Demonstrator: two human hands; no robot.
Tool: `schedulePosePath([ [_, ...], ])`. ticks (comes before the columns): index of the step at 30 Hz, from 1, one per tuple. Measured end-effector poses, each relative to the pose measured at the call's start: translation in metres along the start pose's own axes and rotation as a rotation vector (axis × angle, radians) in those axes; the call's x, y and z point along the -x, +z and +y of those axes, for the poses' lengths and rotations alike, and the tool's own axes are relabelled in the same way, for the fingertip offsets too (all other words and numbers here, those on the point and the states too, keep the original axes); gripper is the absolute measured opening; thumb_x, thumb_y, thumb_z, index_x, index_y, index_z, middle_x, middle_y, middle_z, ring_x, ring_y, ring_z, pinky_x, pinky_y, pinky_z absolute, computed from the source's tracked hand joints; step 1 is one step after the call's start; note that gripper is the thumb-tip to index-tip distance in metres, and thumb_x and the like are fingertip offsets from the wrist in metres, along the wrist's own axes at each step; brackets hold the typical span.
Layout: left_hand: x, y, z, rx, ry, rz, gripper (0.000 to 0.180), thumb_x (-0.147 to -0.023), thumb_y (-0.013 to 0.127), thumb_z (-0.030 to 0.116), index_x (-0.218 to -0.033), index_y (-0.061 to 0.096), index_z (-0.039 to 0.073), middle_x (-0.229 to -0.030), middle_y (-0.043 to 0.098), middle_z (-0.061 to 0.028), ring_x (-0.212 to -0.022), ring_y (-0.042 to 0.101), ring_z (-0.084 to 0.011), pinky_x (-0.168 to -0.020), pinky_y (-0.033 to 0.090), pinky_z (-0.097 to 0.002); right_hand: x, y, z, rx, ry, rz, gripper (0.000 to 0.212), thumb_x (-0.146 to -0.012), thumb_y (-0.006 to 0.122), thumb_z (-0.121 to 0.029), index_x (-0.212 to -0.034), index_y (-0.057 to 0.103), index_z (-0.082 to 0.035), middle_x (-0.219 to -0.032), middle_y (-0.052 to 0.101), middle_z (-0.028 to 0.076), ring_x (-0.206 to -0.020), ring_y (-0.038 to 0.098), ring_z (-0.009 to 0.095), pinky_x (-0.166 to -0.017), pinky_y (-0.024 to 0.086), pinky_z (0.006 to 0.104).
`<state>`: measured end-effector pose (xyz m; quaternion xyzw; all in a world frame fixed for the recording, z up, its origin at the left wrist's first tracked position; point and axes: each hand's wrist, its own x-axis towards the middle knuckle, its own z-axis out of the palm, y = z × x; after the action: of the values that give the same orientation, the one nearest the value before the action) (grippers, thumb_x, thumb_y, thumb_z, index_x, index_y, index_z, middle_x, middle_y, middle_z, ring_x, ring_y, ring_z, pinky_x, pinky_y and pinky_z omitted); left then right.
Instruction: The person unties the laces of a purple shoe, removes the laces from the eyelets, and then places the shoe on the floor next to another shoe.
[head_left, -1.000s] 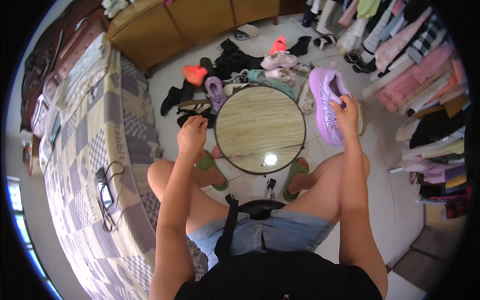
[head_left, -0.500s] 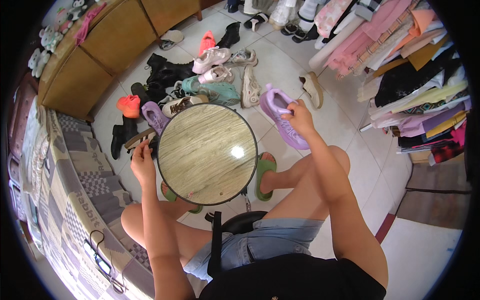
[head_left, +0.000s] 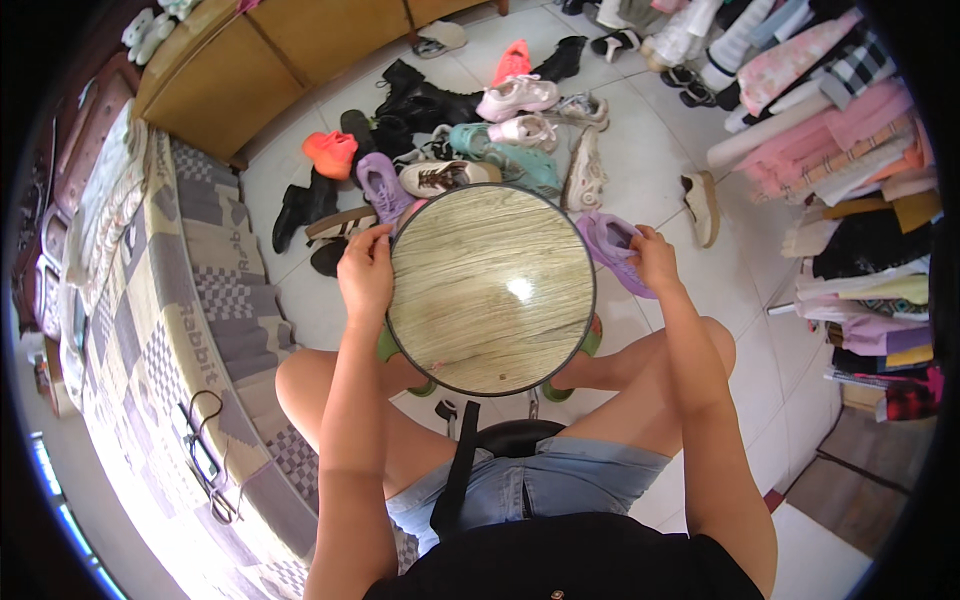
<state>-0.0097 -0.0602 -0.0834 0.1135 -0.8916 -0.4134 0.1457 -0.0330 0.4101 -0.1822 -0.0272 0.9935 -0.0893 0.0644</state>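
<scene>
Between my knees stands a small round table (head_left: 490, 300) with a wood-grain top and dark rim. My right hand (head_left: 655, 262) grips a lavender sneaker (head_left: 612, 245) by its collar, beside the table's right edge. The toe of that sneaker points away to the left. My left hand (head_left: 366, 275) is at the table's left rim, its fingers curled together with nothing visible in them. A matching lavender sneaker (head_left: 378, 185) lies on the floor just beyond that hand. Next to it are a cream sneaker with brown laces (head_left: 448, 178) and an orange shoe (head_left: 330, 154).
A pile of shoes, with black boots (head_left: 425, 100) and teal sneakers (head_left: 520, 165), spreads beyond the table. One beige shoe (head_left: 702, 210) lies apart on the right. Hanging clothes (head_left: 850, 240) line the right side, a patterned bed (head_left: 215, 300) the left, wooden cabinets (head_left: 230, 80) the back.
My right hand has brought the lavender sneaker in toward the table's right edge. My left hand has moved up to the table's left rim. The view has shifted leftward.
</scene>
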Motion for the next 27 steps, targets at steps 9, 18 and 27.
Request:
schedulePosePath([
  [9, -0.024, -0.006, -0.090, -0.010, -0.371, -0.275, 0.024, -0.094, 0.058, 0.019, -0.110, 0.071, 0.006, -0.093, 0.072, -0.0027, -0.078, 0.066, -0.0111, -0.070, 0.051, -0.0248, -0.026, -0.032, -0.085, -0.085, 0.035, -0.100, 0.031, -0.082, 0.072, -0.023, -0.110, 0.066, -0.012, -0.117, 0.062, 0.010, -0.111, 0.058, 0.030, -0.089, 0.048, 0.0468],
  [18, -0.134, 0.076, -0.180, -0.309, -0.081, -0.397, 0.036, -0.086, 0.063, 0.018, -0.121, 0.065, 0.009, -0.113, 0.067, -0.0167, -0.102, 0.065, -0.0330, -0.091, 0.050, -0.0410, -0.030, -0.071, -0.134, -0.149, -0.187, -0.222, 0.026, -0.084, 0.062, -0.010, -0.109, 0.066, -0.007, -0.100, 0.065, 0.013, -0.098, 0.062, 0.032, -0.085, 0.046, 0.0444],
  [27, -0.140, 0.156, -0.256, -0.448, -0.093, -0.434, 0.080, -0.078, 0.072, 0.024, -0.146, 0.036, 0.003, -0.136, 0.048, -0.0324, -0.127, 0.049, -0.0425, -0.104, 0.042, -0.0459, -0.031, -0.095, -0.133, -0.292, -0.282, -0.184, 0.028, -0.082, 0.063, -0.010, -0.109, 0.063, -0.004, -0.095, 0.064, 0.017, -0.087, 0.062, 0.038, -0.076, 0.050, 0.0446],
])
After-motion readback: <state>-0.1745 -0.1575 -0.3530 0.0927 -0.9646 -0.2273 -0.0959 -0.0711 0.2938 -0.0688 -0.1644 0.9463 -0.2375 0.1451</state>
